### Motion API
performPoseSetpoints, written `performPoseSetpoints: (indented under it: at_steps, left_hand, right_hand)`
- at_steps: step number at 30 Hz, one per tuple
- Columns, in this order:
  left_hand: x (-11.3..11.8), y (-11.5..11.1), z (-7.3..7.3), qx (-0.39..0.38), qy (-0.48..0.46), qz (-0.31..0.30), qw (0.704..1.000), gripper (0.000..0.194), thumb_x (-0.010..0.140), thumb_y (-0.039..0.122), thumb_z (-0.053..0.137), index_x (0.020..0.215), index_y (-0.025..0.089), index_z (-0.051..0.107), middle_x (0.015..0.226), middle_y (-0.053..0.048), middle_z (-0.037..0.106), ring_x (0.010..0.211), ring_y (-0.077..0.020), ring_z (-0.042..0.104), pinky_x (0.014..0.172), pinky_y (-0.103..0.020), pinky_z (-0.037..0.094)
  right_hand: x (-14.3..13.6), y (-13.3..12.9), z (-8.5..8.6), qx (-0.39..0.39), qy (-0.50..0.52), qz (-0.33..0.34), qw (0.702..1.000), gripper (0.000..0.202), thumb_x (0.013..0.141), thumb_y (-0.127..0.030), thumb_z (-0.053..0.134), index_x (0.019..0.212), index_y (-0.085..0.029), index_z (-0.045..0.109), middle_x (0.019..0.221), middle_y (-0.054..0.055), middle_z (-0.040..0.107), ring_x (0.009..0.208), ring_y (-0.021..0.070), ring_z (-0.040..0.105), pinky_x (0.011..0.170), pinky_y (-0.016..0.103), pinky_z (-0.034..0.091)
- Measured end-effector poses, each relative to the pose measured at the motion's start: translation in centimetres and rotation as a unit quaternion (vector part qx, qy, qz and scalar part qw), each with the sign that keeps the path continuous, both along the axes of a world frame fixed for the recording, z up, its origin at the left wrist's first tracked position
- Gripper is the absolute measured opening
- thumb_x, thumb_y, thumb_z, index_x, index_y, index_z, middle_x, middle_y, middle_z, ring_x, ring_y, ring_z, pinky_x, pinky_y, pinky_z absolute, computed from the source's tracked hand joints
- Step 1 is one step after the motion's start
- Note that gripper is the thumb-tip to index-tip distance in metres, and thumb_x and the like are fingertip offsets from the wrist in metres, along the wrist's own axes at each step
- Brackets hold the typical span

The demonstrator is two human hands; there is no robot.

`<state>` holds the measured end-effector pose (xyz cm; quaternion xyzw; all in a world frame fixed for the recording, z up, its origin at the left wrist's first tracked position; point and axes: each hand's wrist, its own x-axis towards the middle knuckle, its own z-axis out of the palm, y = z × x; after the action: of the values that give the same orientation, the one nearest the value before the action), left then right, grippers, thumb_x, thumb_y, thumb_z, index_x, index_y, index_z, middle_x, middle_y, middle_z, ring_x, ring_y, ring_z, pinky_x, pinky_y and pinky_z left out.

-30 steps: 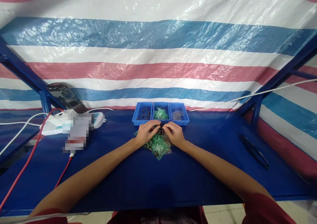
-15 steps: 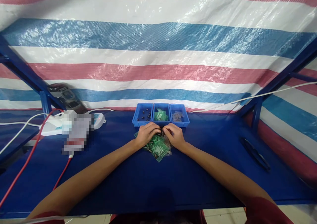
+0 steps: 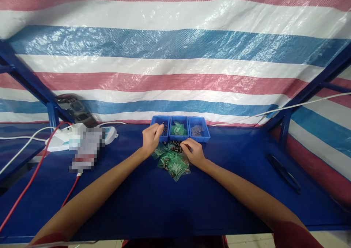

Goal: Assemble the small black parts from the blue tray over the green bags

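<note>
My left hand (image 3: pixel 150 139) is closed, thumb against fingers, at the front of the left blue bin (image 3: pixel 154 120), which holds small dark cylindrical parts. What it pinches, if anything, is too small to make out. My right hand (image 3: pixel 194 152) has its fingertips pressed together at a heap of small dark parts (image 3: pixel 176 145) on the table. Anything between those fingertips is hidden. In front of the heap lie green and clear plastic bags (image 3: pixel 175 164) mixed with small metal-looking pieces. The middle bin (image 3: pixel 179 138) contains green bags, and the right bin (image 3: pixel 204 139) clear ones.
On the blue table (image 3: pixel 131 204), a white power strip (image 3: pixel 53 142) with red and white cables lies at the left, beside a pixelated object (image 3: pixel 89 145). A black object (image 3: pixel 75 109) leans at the back left. A dark narrow loop (image 3: pixel 283 173) lies at the right. Striped sheeting hangs behind.
My left hand has moved away from the heap, left and up to the left bin. My right hand stays by the heap, which now shows more.
</note>
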<state>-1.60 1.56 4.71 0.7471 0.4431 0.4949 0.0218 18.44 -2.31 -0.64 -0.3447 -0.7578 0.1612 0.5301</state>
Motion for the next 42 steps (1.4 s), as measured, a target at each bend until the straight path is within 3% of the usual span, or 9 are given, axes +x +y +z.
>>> performPoseSetpoints:
  at_steps: [5, 11, 14, 18, 22, 26, 32, 35, 42]
  left_hand:
    - [-1.8, 2.5, 0.3, -0.062, 0.114, 0.049, 0.99, 0.047, 0.093, 0.04, 0.04, 0.054, 0.015, 0.048, 0.052, 0.001, 0.049, 0.051, -0.0098, 0.045, 0.056, -0.022, 0.031]
    - [-2.3, 3.5, 0.2, -0.121, 0.287, 0.112, 0.944, 0.049, 0.091, 0.049, 0.04, 0.06, 0.015, 0.059, 0.062, -0.005, 0.06, 0.058, -0.0153, 0.054, 0.054, -0.024, 0.029]
    - [-2.0, 2.7, 1.6, -0.152, 0.341, 0.079, 0.924, 0.049, 0.089, 0.047, 0.044, 0.056, 0.015, 0.059, 0.058, -0.007, 0.06, 0.059, -0.018, 0.057, 0.055, -0.024, 0.032]
    - [-1.4, 0.5, 3.0, -0.226, 0.435, 0.005, 0.872, 0.038, 0.079, 0.048, 0.059, 0.06, 0.016, 0.064, 0.061, -0.008, 0.062, 0.063, -0.0218, 0.061, 0.06, -0.026, 0.039]
    - [-0.5, -1.3, 2.7, -0.237, 0.517, 0.007, 0.822, 0.031, 0.069, 0.043, 0.071, 0.073, 0.013, 0.067, 0.07, -0.015, 0.065, 0.072, -0.0312, 0.064, 0.063, -0.033, 0.046]
    - [0.2, -2.0, 2.3, -0.246, 0.553, -0.004, 0.796, 0.026, 0.068, 0.035, 0.072, 0.077, 0.011, 0.067, 0.076, -0.017, 0.066, 0.075, -0.035, 0.065, 0.064, -0.039, 0.049]
    - [0.5, -2.1, 1.9, -0.246, 0.511, -0.012, 0.823, 0.004, 0.063, 0.011, 0.067, 0.065, 0.012, 0.063, 0.069, -0.014, 0.065, 0.071, -0.031, 0.065, 0.064, -0.037, 0.05]
    - [0.1, -1.9, 2.1, -0.25, 0.473, -0.011, 0.845, 0.007, 0.062, 0.009, 0.064, 0.058, 0.014, 0.059, 0.064, -0.01, 0.062, 0.067, -0.0275, 0.065, 0.063, -0.033, 0.049]
    - [-1.5, -1.6, 5.7, -0.255, 0.354, -0.078, 0.897, 0.017, 0.075, 0.02, 0.057, 0.058, 0.018, 0.063, 0.052, -0.001, 0.058, 0.051, -0.0162, 0.058, 0.054, -0.024, 0.04]
  right_hand:
    - [0.0, 0.0, 0.1, -0.001, -0.006, -0.002, 1.0, 0.024, 0.092, -0.029, 0.044, 0.079, -0.018, 0.061, 0.065, 0.003, 0.053, 0.057, 0.0137, 0.048, 0.055, 0.026, 0.04]
    - [0.0, -0.1, 0.2, -0.007, -0.004, -0.002, 1.0, 0.025, 0.092, -0.031, 0.044, 0.078, -0.018, 0.061, 0.065, 0.002, 0.052, 0.056, 0.0135, 0.048, 0.054, 0.026, 0.04]
    - [0.0, -0.1, 0.2, -0.005, -0.002, 0.002, 1.0, 0.024, 0.092, -0.029, 0.045, 0.079, -0.017, 0.061, 0.065, 0.002, 0.052, 0.057, 0.0135, 0.048, 0.054, 0.026, 0.04]
    - [0.0, -0.1, 0.1, -0.005, -0.007, 0.001, 1.0, 0.024, 0.092, -0.029, 0.044, 0.08, -0.017, 0.061, 0.066, 0.003, 0.052, 0.057, 0.0135, 0.048, 0.055, 0.026, 0.04]
    - [0.0, -0.1, 0.1, -0.005, -0.009, 0.001, 1.0, 0.025, 0.093, -0.03, 0.044, 0.08, -0.017, 0.061, 0.066, 0.003, 0.053, 0.057, 0.0136, 0.049, 0.054, 0.026, 0.04]
    - [0.0, 0.0, 0.1, -0.005, -0.01, 0.002, 1.0, 0.025, 0.093, -0.03, 0.044, 0.079, -0.018, 0.06, 0.065, 0.003, 0.052, 0.057, 0.0135, 0.048, 0.054, 0.026, 0.04]
    - [0.0, -0.1, 0.2, -0.007, -0.013, 0.001, 1.0, 0.024, 0.092, -0.03, 0.044, 0.08, -0.018, 0.06, 0.065, 0.003, 0.052, 0.057, 0.014, 0.049, 0.054, 0.027, 0.04]
    - [0.0, -0.1, 0.2, -0.007, -0.015, 0.0, 1.0, 0.024, 0.093, -0.029, 0.044, 0.079, -0.018, 0.06, 0.064, 0.002, 0.051, 0.057, 0.0139, 0.048, 0.054, 0.027, 0.04]
    - [0.1, -0.2, 0.2, -0.008, -0.009, 0.001, 1.0, 0.023, 0.092, -0.028, 0.044, 0.081, -0.018, 0.061, 0.067, 0.003, 0.052, 0.057, 0.0137, 0.049, 0.054, 0.026, 0.04]
